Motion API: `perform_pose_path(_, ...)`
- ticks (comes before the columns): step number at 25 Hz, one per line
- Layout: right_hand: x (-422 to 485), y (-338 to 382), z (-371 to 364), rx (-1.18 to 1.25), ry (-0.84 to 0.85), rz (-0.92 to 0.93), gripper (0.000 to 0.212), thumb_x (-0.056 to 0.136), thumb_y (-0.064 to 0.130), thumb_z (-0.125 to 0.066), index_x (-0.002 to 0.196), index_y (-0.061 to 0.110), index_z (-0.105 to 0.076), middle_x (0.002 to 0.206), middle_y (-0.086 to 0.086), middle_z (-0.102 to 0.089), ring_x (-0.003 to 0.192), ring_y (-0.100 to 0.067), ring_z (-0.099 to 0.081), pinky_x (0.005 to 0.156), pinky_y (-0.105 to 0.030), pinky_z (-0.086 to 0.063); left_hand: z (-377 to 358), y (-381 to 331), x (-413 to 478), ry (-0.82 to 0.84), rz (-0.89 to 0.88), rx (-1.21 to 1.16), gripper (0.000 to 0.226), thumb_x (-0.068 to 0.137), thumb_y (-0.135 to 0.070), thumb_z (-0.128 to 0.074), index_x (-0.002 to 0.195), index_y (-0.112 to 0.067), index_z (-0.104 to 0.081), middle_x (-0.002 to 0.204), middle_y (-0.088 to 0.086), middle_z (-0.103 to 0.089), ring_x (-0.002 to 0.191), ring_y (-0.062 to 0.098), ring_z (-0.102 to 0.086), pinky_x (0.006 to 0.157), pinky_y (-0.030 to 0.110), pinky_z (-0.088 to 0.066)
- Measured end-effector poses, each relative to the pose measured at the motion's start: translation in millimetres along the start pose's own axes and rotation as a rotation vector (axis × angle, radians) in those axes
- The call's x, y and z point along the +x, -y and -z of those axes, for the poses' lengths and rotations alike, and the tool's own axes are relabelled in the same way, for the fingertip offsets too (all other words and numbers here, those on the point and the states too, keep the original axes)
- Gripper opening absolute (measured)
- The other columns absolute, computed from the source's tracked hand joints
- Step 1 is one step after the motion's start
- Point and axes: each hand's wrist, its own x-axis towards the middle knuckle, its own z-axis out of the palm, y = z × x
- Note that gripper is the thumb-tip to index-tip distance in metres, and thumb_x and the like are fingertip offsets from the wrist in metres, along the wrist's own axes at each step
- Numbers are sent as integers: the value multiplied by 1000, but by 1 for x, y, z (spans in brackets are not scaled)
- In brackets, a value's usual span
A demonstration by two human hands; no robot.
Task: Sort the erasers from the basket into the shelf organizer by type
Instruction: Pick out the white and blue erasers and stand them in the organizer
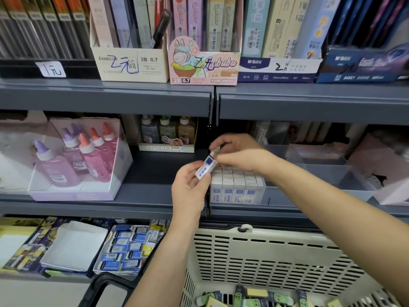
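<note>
Both hands hold one white and blue eraser (207, 167), the left hand (190, 187) gripping its bottom and the right hand (238, 151) pinching its top, just beside the full shelf organizer (279, 195), above the basket (276, 251).

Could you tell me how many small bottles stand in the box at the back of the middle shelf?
3, side by side: bluish bottle left, green bottle middle, brown bottle right. More may be hidden behind.

The grey shelf (155, 171) carries a box of glue bottles (73, 191) and a clear organizer (327, 176) holding white erasers (236, 187)
</note>
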Motion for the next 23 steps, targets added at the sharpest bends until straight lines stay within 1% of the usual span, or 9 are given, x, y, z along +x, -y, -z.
perform_pose_path(2,-2,-5,6,83,-7,-33,18,80,9,-66,84,27,-63,73,5,-70,58,0,-63,59,-14,-52,1,0,0,-1,-18,26,31,85,-2,-64,100,-28,-59,103,-7,-67,94,1,-64,80,16,-51)
perform_pose_path(4,0,-9,17,175,-110,-42,13,84,9,-64,87,21,-65,74,8,-70,59,2,-65,56,-12,-51,2,2,1,7,-6,72,31,85,-5,-63,102,-30,-58,109,-9,-65,100,2,-63,82,16,-50)
perform_pose_path(5,3,-11,24,149,-184,-22,11,85,10,-62,88,20,-66,78,8,-70,62,2,-65,59,-12,-52,2,3,1,16,16,103,31,86,-7,-64,105,-31,-57,112,-10,-62,104,3,-61,85,19,-49)
perform_pose_path(7,11,-19,40,-97,-310,25,14,86,11,-61,97,17,-68,92,3,-69,81,-6,-66,80,-20,-52,1,6,1,58,71,160,36,86,-11,-64,116,-27,-54,116,-12,-58,110,5,-56,93,24,-46)
perform_pose_path(8,15,-23,43,-259,-322,35,18,86,11,-61,102,16,-68,100,0,-69,91,-12,-64,88,-24,-49,0,7,1,82,87,185,39,86,-12,-64,121,-25,-53,117,-12,-57,111,5,-56,95,25,-46)
perform_pose_path(10,19,-35,41,-443,-276,42,22,88,13,-58,108,14,-67,109,-4,-69,100,-19,-63,89,-21,-43,0,7,0,113,99,205,37,87,-13,-64,121,-23,-54,114,-14,-59,107,1,-57,90,21,-48)
perform_pose_path(13,23,-51,24,-394,-171,15,22,92,13,-51,107,17,-67,110,0,-68,98,-14,-62,80,-13,-42,1,6,-1,124,108,189,30,87,-13,-64,113,-26,-56,106,-19,-62,99,-5,-59,79,13,-49)
perform_pose_path(17,32,-57,11,-449,-82,-3,24,94,13,-46,104,19,-67,111,5,-66,94,-5,-55,81,-18,-38,1,6,-2,122,109,181,30,86,-13,-65,113,-25,-57,105,-19,-62,99,-4,-60,81,16,-50)
perform_pose_path(23,30,-58,19,-501,-39,14,26,96,21,-46,116,20,-63,120,4,-63,103,-8,-54,84,-17,-35,1,9,-1,113,101,191,28,86,-15,-65,103,-35,-56,103,-21,-62,93,-13,-59,75,9,-50)
